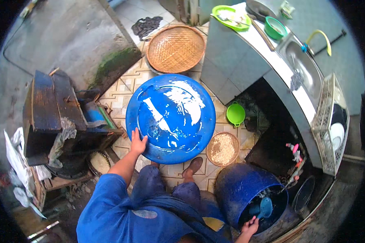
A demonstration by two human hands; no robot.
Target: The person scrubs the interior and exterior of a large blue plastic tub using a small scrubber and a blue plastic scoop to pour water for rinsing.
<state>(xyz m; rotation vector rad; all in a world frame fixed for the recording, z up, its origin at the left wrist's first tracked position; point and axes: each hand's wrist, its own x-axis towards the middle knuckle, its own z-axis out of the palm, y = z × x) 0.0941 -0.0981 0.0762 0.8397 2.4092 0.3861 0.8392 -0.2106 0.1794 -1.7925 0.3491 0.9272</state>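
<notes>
A large round blue plastic basin, its surface wet and shiny, stands in front of me. My left hand rests on its near left rim with the fingers stretched out and apart. To my lower right, a deep blue barrel holds dark water. Over its mouth my right hand is closed round the handle of a blue water dipper, whose bowl is at the water. Whether the dipper is filled cannot be made out.
Beyond the basin lies a round woven bamboo tray. Right of it are a green plastic bowl and a basket of pale grains on the tiled floor. A counter with a steel sink runs along the right; a dark wooden cabinet stands left.
</notes>
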